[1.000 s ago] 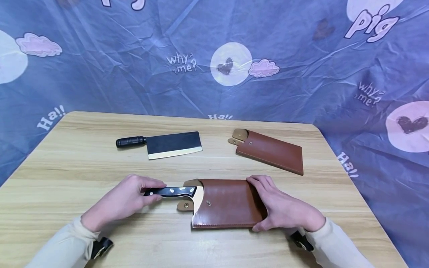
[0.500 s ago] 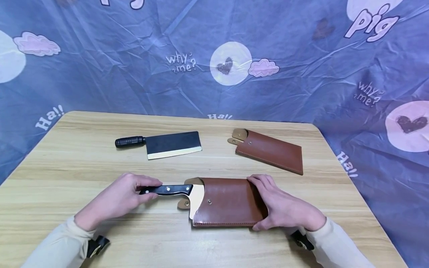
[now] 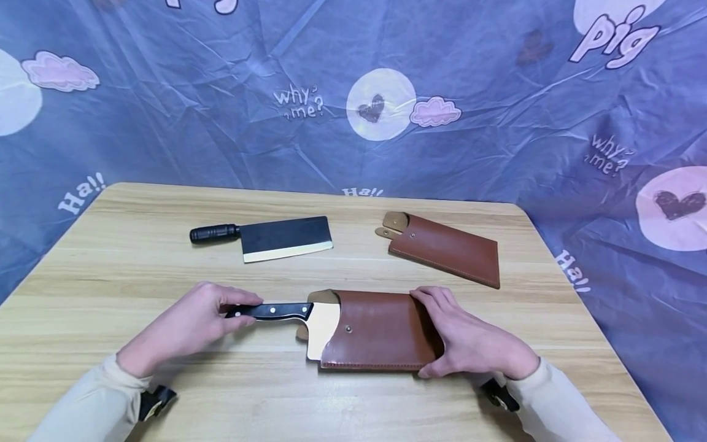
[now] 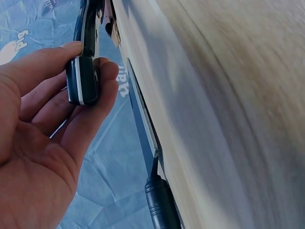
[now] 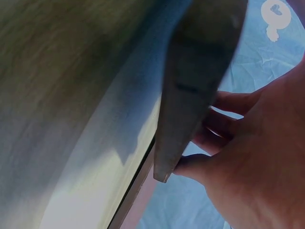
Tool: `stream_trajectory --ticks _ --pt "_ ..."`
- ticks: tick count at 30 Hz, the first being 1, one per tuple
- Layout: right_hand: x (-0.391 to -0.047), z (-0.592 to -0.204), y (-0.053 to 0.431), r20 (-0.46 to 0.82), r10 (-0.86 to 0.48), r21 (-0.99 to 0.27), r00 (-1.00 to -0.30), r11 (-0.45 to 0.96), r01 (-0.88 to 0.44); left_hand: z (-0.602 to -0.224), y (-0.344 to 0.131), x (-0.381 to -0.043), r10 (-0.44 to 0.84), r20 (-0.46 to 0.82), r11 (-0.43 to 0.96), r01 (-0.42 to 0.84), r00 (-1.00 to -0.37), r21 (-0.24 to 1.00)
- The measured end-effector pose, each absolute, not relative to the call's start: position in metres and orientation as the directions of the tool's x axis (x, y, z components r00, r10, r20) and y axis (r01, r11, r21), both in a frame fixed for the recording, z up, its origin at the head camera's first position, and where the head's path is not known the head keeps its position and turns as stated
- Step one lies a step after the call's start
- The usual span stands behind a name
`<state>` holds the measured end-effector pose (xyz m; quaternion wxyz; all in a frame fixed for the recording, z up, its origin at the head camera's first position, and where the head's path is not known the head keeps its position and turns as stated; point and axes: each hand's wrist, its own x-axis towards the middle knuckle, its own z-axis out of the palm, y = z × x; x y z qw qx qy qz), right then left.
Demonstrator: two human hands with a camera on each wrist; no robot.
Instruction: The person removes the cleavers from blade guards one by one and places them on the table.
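A cleaver with a black riveted handle (image 3: 273,310) has a shiny blade (image 3: 322,328) partly inside a brown leather sheath (image 3: 381,331). My left hand (image 3: 188,325) pinches the end of that handle between thumb and fingers; the left wrist view shows the handle butt (image 4: 85,81) at the fingertips. At the sheath's right end, my right hand (image 3: 475,341) grips it, thumb on the near edge and fingers on the far edge. The rest of the blade is hidden by leather. In the right wrist view, a dark, blurred surface (image 5: 195,90) lies against the fingers.
Farther back lies a second cleaver (image 3: 284,239) with a dark blade and black round handle, pointing right. To its right is another brown sheath (image 3: 447,248), its flap unfastened. Everything rests on a wooden table (image 3: 138,270) before a blue printed cloth (image 3: 221,123).
My left hand has moved left with the handle, and more of the blade shows outside the sheath. The right hand keeps its grip; the sheath has shifted slightly right and away.
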<state>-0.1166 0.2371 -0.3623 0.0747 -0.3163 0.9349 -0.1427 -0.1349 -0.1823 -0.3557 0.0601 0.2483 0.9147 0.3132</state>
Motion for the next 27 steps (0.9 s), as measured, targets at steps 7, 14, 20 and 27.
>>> stream_trajectory --ticks 7,14,20,27 --pt "-0.1171 -0.3617 0.2370 -0.042 -0.616 -0.299 -0.786 0.759 -0.579 -0.3544 -0.1875 -0.1346 0.478 0.010 0.685 0.380 -0.878 0.621" --pt "-0.1182 -0.3605 0.2381 -0.044 -0.614 -0.303 -0.788 0.760 -0.575 -0.3572 -0.1899 -0.1340 0.474 0.003 0.675 0.366 -0.880 0.641" --pt "-0.1197 -0.3601 0.2396 -0.040 -0.615 -0.302 -0.788 0.759 -0.577 -0.3570 -0.1904 -0.1356 0.479 0.002 0.680 0.372 -0.878 0.631" --pt "-0.1190 -0.3604 0.2419 -0.010 -0.615 -0.289 -0.788 0.756 -0.587 -0.3566 -0.1916 -0.1393 0.495 -0.008 0.681 0.383 -0.869 0.624"
